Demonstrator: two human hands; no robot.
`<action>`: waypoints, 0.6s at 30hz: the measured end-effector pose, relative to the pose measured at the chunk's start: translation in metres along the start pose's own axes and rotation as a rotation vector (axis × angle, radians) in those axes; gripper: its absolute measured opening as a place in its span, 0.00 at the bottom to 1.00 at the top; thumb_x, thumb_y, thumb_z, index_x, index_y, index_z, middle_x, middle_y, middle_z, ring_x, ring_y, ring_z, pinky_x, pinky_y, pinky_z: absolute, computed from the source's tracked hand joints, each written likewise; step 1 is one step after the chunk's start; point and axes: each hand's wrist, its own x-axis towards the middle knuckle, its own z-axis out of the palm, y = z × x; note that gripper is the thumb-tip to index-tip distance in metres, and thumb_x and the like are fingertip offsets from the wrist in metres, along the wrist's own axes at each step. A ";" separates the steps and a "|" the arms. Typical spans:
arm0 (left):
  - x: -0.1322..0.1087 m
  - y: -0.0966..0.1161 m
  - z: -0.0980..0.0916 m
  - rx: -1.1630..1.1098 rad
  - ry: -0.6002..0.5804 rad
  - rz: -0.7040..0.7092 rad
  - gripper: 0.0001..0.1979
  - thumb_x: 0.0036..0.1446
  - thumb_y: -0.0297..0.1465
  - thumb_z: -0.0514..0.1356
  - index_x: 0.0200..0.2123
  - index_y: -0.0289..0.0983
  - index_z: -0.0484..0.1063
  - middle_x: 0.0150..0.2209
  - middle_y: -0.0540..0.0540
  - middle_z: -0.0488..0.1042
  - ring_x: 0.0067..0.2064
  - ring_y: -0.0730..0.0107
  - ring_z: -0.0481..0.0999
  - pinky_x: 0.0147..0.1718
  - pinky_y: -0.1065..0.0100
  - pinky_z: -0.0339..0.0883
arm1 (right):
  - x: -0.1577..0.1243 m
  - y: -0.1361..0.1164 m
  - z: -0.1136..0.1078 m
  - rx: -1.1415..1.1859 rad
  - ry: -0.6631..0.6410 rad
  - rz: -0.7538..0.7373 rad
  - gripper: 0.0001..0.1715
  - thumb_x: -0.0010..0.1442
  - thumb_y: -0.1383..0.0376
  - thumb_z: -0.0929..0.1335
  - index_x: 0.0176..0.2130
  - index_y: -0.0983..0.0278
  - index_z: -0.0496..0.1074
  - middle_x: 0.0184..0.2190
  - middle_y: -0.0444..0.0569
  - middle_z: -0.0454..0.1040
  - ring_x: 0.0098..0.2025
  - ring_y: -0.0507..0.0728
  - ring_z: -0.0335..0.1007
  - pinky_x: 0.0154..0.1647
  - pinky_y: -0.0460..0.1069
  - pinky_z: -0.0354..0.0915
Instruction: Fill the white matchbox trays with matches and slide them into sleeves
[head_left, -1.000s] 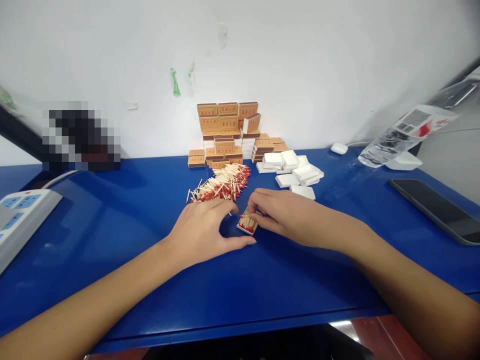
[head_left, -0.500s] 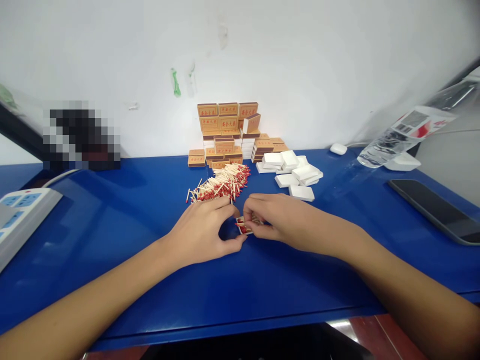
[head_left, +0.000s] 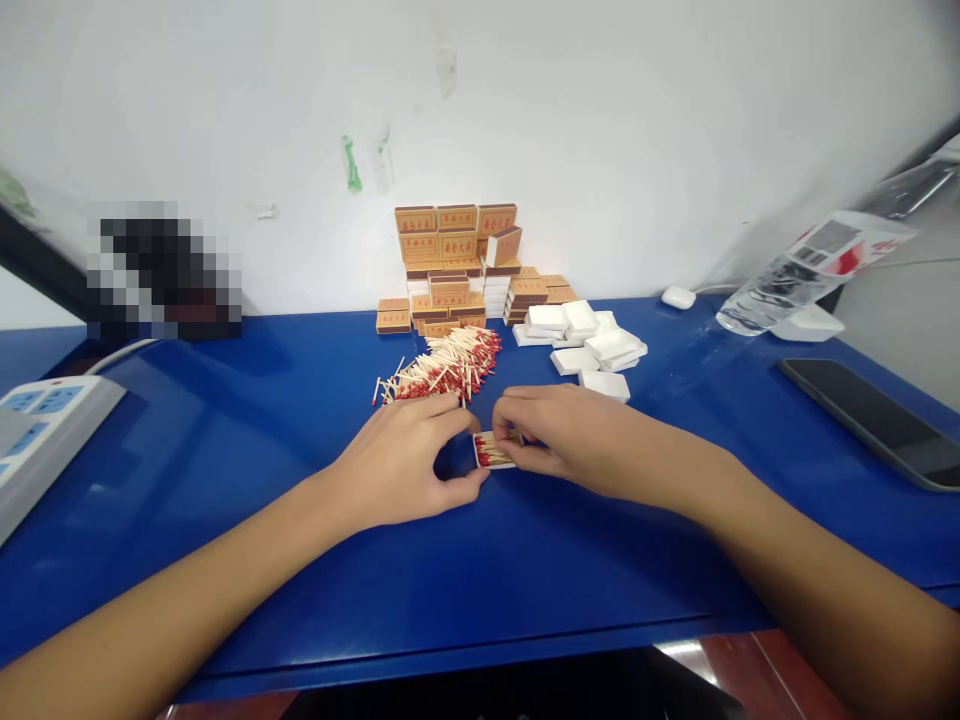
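Note:
A small white matchbox tray (head_left: 504, 467) lies on the blue table between my hands, with red-headed matches (head_left: 489, 452) lined up inside. My left hand (head_left: 409, 455) is curved round the tray's left end, thumb at the near edge and fingers at the far edge. Bent over the tray's right part, my right hand (head_left: 574, 440) has its fingers pinched together on the matches and hides that end. Just beyond my left hand spreads a heap of loose matches (head_left: 450, 365). White matchbox trays (head_left: 592, 340) are piled beyond my right hand.
Orange matchboxes (head_left: 457, 245) stand stacked against the wall. On the right are a clear bottle (head_left: 787, 280), a white earphone case (head_left: 679, 297) and a phone (head_left: 874, 420). A white power strip (head_left: 56, 430) lies at the left edge of the blue table (head_left: 450, 590).
The matches in the tray lie straighter, and more of them show. My right hand has shifted slightly right, and my left hand still surrounds the tray's left end.

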 end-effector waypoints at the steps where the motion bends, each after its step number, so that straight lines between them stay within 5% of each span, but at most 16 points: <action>1: 0.000 0.000 -0.001 0.003 -0.001 0.003 0.11 0.59 0.39 0.64 0.42 0.39 0.76 0.36 0.49 0.74 0.36 0.67 0.74 0.32 0.66 0.65 | 0.000 0.000 0.000 -0.005 0.009 -0.002 0.08 0.71 0.62 0.66 0.39 0.62 0.71 0.37 0.45 0.75 0.35 0.54 0.68 0.37 0.49 0.58; 7: 0.001 -0.003 -0.004 0.056 -0.023 0.041 0.14 0.62 0.36 0.61 0.49 0.40 0.77 0.37 0.49 0.75 0.35 0.67 0.75 0.31 0.65 0.66 | -0.002 -0.003 -0.004 -0.056 0.042 0.029 0.10 0.71 0.59 0.66 0.38 0.61 0.70 0.37 0.46 0.75 0.36 0.54 0.68 0.36 0.49 0.58; 11: 0.000 -0.002 -0.005 0.144 0.069 0.036 0.20 0.66 0.35 0.58 0.59 0.39 0.73 0.42 0.47 0.79 0.37 0.66 0.78 0.35 0.64 0.69 | -0.002 -0.003 -0.006 -0.126 0.074 0.121 0.14 0.71 0.56 0.66 0.37 0.62 0.71 0.36 0.48 0.76 0.34 0.55 0.68 0.33 0.50 0.56; 15: 0.001 0.001 -0.006 0.149 0.137 -0.047 0.15 0.69 0.41 0.55 0.41 0.37 0.76 0.37 0.47 0.81 0.34 0.66 0.78 0.33 0.64 0.66 | -0.003 -0.004 -0.011 -0.030 -0.073 0.075 0.25 0.74 0.56 0.62 0.28 0.63 0.73 0.25 0.46 0.72 0.27 0.53 0.65 0.31 0.51 0.55; 18: 0.002 0.002 -0.008 0.115 0.058 -0.078 0.22 0.69 0.48 0.54 0.31 0.38 0.74 0.31 0.48 0.79 0.32 0.65 0.78 0.30 0.64 0.63 | -0.004 -0.006 -0.016 0.192 -0.138 -0.027 0.22 0.74 0.57 0.62 0.34 0.62 0.78 0.24 0.42 0.72 0.25 0.51 0.63 0.30 0.49 0.55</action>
